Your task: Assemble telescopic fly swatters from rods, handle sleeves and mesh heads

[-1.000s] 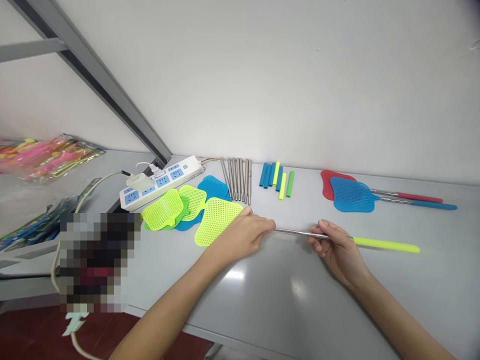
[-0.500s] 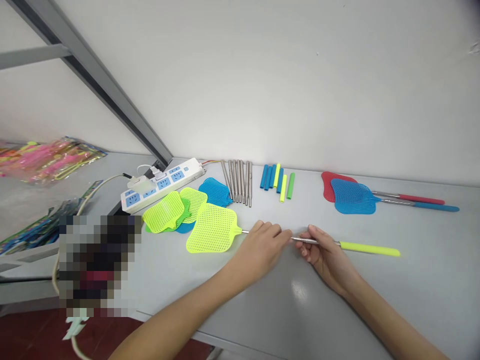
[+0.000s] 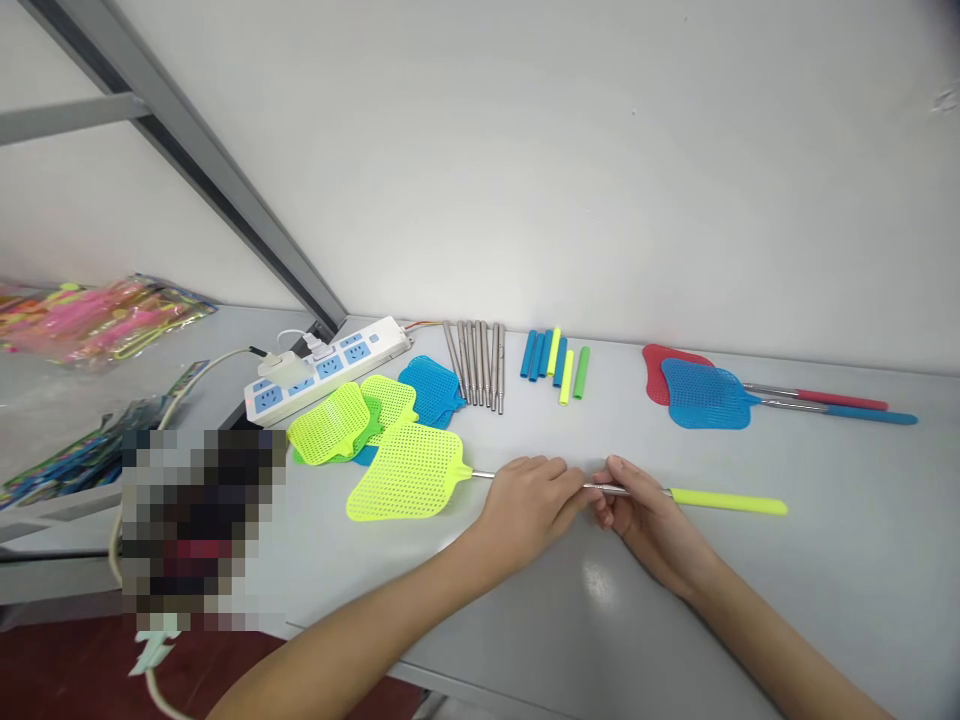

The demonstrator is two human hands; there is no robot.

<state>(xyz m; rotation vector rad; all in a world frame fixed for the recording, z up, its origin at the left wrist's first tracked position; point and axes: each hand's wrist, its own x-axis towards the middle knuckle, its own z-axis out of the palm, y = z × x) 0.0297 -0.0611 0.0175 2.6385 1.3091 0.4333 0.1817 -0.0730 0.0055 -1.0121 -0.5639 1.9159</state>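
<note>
A yellow fly swatter [image 3: 412, 474] with a metal rod and a yellow grip lies across both my hands, its head to the left. My left hand [image 3: 531, 505] is closed over the rod a little right of the head. With thumb and fingers, my right hand [image 3: 646, 515] pinches the rod just left of the yellow grip [image 3: 727, 501]. Loose swatter heads [image 3: 328, 424] in yellow, green and blue overlap behind the held head. Several metal rods [image 3: 480, 365] lie side by side farther back, with short blue, yellow and green sleeves [image 3: 544, 355] to their right.
A blue swatter [image 3: 705, 393] rests partly over a red swatter [image 3: 840, 399] at the back right, by the wall. At the left are a power strip [image 3: 326, 368] with plugs, a grey frame post [image 3: 217, 180] and bagged goods [image 3: 97, 315].
The yellow swatter's head has shifted left and slightly towards me, and its outline looks turned. Its grip has moved slightly left. Both hands stay on the rod.
</note>
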